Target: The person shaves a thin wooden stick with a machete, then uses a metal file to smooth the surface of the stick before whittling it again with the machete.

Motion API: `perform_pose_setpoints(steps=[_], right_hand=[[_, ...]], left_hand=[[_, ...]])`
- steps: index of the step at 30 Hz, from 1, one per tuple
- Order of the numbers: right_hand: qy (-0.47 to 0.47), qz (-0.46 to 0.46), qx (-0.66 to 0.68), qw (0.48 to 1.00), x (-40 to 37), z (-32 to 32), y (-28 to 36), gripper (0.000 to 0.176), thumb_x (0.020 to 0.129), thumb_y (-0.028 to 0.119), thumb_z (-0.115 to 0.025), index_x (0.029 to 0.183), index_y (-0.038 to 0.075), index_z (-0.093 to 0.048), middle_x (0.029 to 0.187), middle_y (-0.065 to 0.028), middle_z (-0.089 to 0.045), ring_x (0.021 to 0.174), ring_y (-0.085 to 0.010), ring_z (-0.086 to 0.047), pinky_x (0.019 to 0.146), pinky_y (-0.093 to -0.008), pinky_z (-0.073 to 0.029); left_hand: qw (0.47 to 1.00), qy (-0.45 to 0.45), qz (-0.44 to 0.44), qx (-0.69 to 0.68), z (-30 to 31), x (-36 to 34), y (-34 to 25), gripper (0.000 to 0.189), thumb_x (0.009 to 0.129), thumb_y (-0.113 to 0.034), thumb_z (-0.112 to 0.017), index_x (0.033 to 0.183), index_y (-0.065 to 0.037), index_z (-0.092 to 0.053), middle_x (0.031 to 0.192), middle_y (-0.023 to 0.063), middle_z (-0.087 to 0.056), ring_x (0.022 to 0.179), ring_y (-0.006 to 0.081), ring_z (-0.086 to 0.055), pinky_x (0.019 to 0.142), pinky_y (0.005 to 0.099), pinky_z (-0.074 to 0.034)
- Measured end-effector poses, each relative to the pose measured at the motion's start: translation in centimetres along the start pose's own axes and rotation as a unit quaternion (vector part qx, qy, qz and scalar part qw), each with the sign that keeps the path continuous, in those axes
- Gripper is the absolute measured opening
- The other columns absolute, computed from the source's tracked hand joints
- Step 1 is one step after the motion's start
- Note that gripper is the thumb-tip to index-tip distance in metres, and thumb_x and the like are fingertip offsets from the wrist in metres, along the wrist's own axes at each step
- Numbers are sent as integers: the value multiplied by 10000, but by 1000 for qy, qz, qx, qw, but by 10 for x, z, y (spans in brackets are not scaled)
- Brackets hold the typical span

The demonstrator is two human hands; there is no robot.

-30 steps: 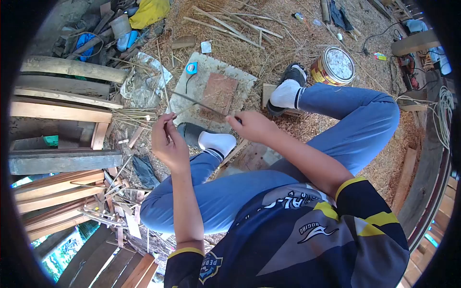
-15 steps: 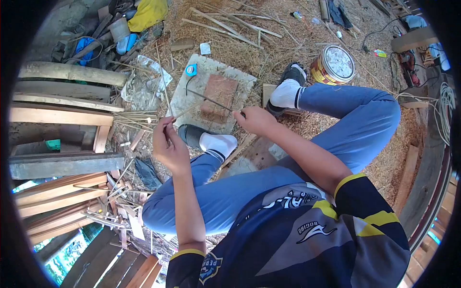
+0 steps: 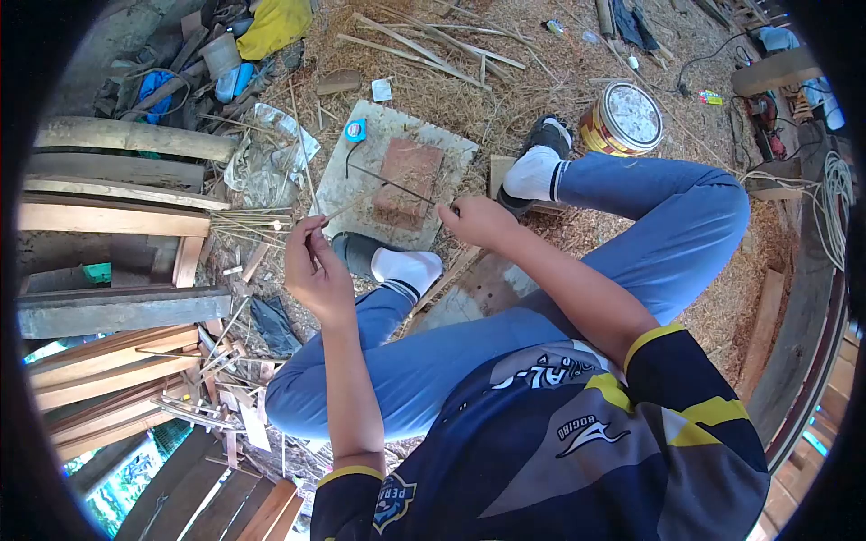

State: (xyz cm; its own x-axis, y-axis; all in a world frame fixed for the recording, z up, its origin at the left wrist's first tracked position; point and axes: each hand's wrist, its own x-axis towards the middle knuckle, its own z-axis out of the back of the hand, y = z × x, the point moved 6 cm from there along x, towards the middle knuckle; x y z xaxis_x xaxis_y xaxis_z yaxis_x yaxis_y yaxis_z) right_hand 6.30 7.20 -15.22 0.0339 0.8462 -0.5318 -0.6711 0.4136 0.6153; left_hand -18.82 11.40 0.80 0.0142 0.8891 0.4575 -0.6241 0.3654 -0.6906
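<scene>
My left hand (image 3: 317,270) pinches a thin light wooden stick (image 3: 341,211) that points toward the brick. In my right hand (image 3: 476,222) is the end of a slim dark rod (image 3: 408,191), its handle hidden by the fingers. The rod reaches left over a reddish brick (image 3: 410,171), overlapping it in this view, and its far part passes near the stick's tip. Under the brick lies a pale flat slab (image 3: 456,135). A blue tape measure (image 3: 356,130) rests on the slab's upper left corner.
A paint bucket (image 3: 630,117) with a lid stands beyond my right foot. Thin sticks (image 3: 248,221) lie left of my left hand, near stacked planks (image 3: 117,221). Long wood strips (image 3: 424,50) lie on the shavings ahead. Coiled rope (image 3: 837,212) hangs at right.
The whole view has shifted very slightly. Both hands keep the same hold, with the stick and rod in nearly the same place.
</scene>
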Motion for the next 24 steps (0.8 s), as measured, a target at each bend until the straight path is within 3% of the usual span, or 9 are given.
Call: perform_pose_setpoints(steps=[6, 9, 19, 24], right_hand=[[-20, 44, -4, 999, -19, 5, 19, 645, 1041, 537, -485, 991, -31, -785, 1018, -310, -749, 993, -479, -728, 939, -557, -565], [-2, -1, -16, 1000, -3, 2, -2, 648, 1040, 540, -485, 1001, -33, -785, 1022, -306, -751, 996, -483, -726, 949, -553, -563], [16, -14, -29, 999, 10, 1, -17, 676, 1050, 550, -465, 1074, -53, -770, 1087, -323, -741, 1060, -475, -719, 978, -558, -550], [-2, 17, -6, 1000, -9, -1, -5, 688, 1054, 540, -459, 1087, -78, -760, 1112, -342, -729, 1073, -476, -716, 992, -556, -546]], left_hand=[[1000, -11, 10, -20, -1, 4, 5, 172, 1043, 41, -576, 1145, 46, -714, 1042, 141, -764, 915, 208, -744, 788, 305, -583], [1000, 2, 16, -5, 3, -1, -2, 171, 1044, 42, -572, 1141, 39, -713, 1042, 136, -763, 923, 209, -746, 789, 306, -584], [999, -9, -42, -6, 0, 1, -5, 176, 1025, 63, -580, 1137, 32, -711, 1038, 132, -762, 922, 224, -747, 787, 320, -586], [1000, -2, 3, -14, -2, -3, 2, 179, 1015, 68, -584, 1137, 34, -710, 1042, 133, -763, 917, 230, -748, 787, 322, -583]])
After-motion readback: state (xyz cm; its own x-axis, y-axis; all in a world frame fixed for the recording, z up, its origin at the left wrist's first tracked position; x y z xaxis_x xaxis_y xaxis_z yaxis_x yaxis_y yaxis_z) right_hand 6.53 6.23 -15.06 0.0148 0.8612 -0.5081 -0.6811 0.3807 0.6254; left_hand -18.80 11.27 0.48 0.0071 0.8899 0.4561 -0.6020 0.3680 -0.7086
